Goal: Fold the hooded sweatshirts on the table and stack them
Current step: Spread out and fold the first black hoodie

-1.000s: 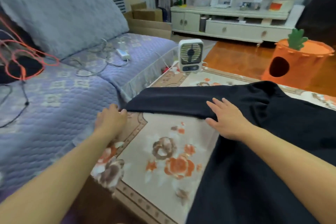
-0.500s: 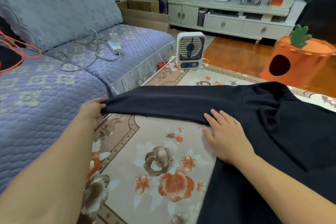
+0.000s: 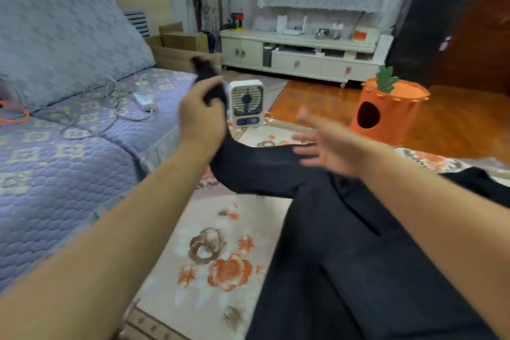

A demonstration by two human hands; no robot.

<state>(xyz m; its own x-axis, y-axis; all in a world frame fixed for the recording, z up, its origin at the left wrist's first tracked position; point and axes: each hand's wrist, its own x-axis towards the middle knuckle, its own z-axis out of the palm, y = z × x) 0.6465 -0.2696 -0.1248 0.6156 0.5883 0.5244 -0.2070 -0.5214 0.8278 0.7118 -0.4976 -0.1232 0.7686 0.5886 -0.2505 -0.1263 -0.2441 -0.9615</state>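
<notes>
**Sleeve raised for the fold-in, sweatshirt body flat on the table**

Your left hand [image 3: 202, 116] grips the cuff end of the sleeve [image 3: 256, 171], fingers curled round the dark cloth, and holds it lifted above the table edge. A tuft of cuff sticks up past your knuckles. Judgement: you hold it by the end so the whole sleeve hangs taut and can be swung across the body in one pass.

Your right hand [image 3: 328, 149] hovers over the sleeve near the shoulder, fingers spread and straight, holding nothing. It is blurred; whether it touches the cloth, I cannot tell. Likely it is placed to pin or receive the fold line.

The hooded sweatshirt [image 3: 358, 257] lies on the table, its body spread over the right side. Fabric: black, matte, soft knit, drapes in broad shallow creases; one seam line shows. The hood is not clearly visible.

The tablecloth [image 3: 215, 265] is pale and smooth with orange-brown flowers. Beside the table stand a quilted lavender sofa [image 3: 69, 152] and a small white fan [image 3: 246, 103].
</notes>
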